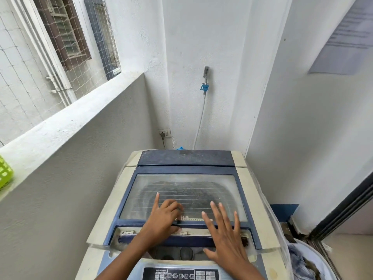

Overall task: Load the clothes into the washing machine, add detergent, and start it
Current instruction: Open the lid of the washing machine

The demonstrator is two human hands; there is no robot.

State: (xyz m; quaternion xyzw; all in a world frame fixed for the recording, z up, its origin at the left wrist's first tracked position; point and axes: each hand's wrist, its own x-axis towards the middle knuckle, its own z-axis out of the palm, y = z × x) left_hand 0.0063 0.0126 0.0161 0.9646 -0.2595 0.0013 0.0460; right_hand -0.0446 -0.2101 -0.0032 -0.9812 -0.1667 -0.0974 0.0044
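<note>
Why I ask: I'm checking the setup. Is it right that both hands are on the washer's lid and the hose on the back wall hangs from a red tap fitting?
Not quite: the head view shows the tap fitting is blue, not red. The rest holds: the left hand and right hand are on the lid, and the hose hangs from that fitting on the back wall.

The washing machine point(105, 209) is matt, yellowed plastic; its lid point(181, 190) is dusty clear plastic. The tap point(205, 74) is shiny metal.
</note>
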